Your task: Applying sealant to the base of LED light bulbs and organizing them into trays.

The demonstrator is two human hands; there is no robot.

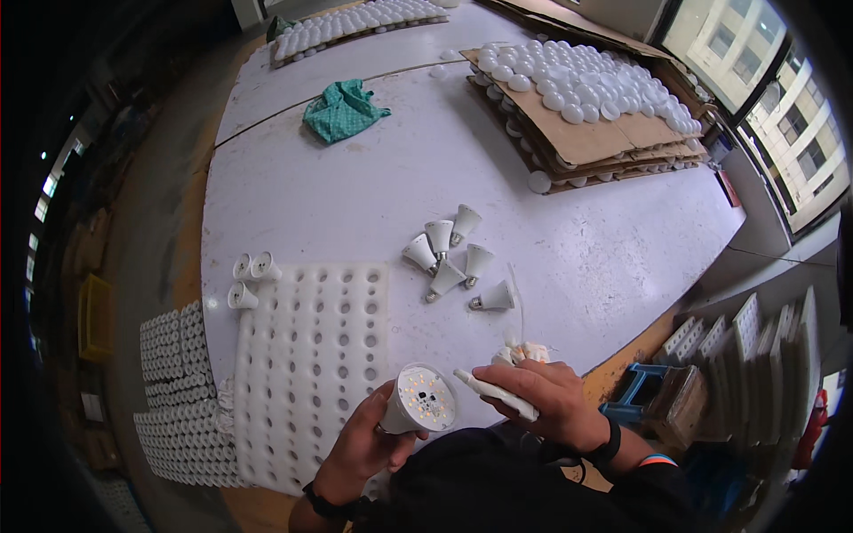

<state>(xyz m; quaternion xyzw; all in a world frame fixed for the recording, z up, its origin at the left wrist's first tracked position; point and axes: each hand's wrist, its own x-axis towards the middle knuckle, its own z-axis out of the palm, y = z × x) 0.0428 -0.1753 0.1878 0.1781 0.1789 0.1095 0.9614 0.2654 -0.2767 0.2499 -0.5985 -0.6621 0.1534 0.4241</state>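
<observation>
The left hand (360, 444) is wrapped around a white cone-shaped plastic bulb housing (418, 400), holding it by its narrow neck so the open wide end faces up toward the head camera; a round board dotted with small yellow chips shows inside, which this tilt seems meant to expose. The right hand (546, 400) is closed around a slim white tube-like applicator (498, 395), its tip aimed at the rim of the housing, just beside it but not clearly touching. Whether anything comes out of the tip cannot be told.

Taking the held housing as the landmark: directly beyond and to its left lies a white foam tray with rows of round holes (311, 355), all holes bare, apparently shaped to stand housings upright by the neck. At the far left corner of that tray three more white housings (249, 277) lie on their sides. Beyond the landmark and slightly right, a loose cluster of six white housings (453, 258) lies on the white counter (355, 195), within easy reach of either hand. Far beyond to the right, flat cardboard sheets carrying rows of white dome-shaped covers (577, 89) are stacked in layers. Far beyond, a crumpled green cloth (342, 111) lies on the counter. Left of the tray, stacks of white ribbed parts (178, 391) stand off the counter's edge.
</observation>
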